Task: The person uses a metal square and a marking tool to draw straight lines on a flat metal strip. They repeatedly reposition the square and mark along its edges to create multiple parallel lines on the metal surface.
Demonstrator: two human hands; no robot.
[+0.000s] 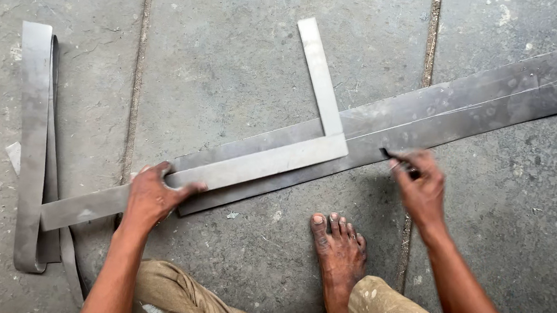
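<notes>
Metal strip [437, 112] laid diagonally on floor. Square [250, 164] pressed flat by left hand [152, 194]; scriber [397, 159] pinched by right hand [418, 186], just right of square's corner.

Your left hand [154, 195] presses the square [250, 164] onto the metal strip [451, 113] at centre frame. Your right hand [419, 183] holds a scriber [390, 155] against the strip.
</notes>
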